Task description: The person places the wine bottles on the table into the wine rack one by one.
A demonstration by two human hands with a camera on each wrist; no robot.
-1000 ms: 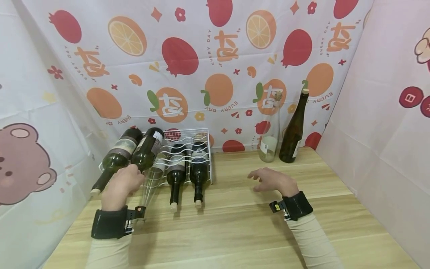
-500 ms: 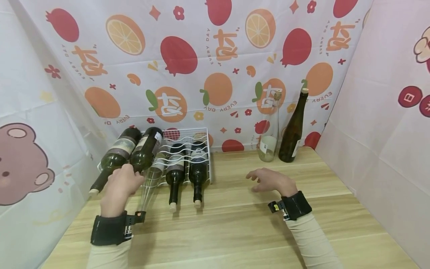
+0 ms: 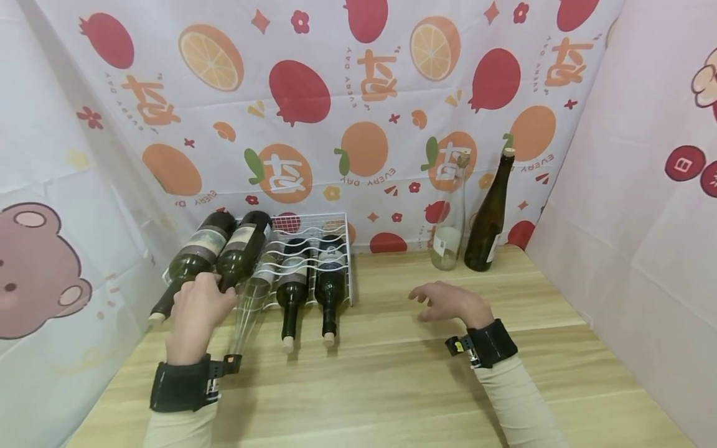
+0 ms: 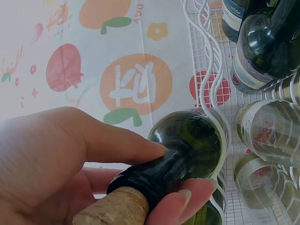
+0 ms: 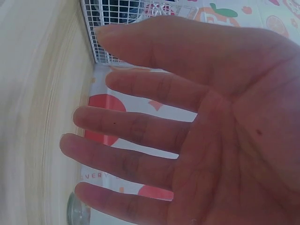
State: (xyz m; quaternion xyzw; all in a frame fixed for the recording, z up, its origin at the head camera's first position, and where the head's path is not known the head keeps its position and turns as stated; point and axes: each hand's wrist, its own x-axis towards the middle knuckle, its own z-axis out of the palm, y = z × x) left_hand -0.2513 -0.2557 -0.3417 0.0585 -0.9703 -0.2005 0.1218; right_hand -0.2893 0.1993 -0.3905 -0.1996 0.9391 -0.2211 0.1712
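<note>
In the head view my left hand (image 3: pixel 197 308) grips the neck of a dark green bottle (image 3: pixel 242 247), the second from the left in a white wire rack (image 3: pixel 342 249). The left wrist view shows my fingers (image 4: pixel 122 145) and thumb curled round that neck just above its cork (image 4: pixel 115 210), with the bottle's shoulder (image 4: pixel 190 140) lying in the rack (image 4: pixel 206 79). My right hand (image 3: pixel 448 302) hovers open over the table, fingers spread (image 5: pixel 136 126), holding nothing.
Lying in the rack are another green bottle (image 3: pixel 193 260), a clear bottle (image 3: pixel 252 302) and two dark bottles (image 3: pixel 292 280) (image 3: pixel 330 274). A clear bottle (image 3: pixel 449 218) and a dark bottle (image 3: pixel 490 214) stand upright at the back right. Printed cloth walls enclose the wooden table (image 3: pixel 392 386).
My left hand has shifted slightly left with the bottle neck in it. The right hand has barely moved.
</note>
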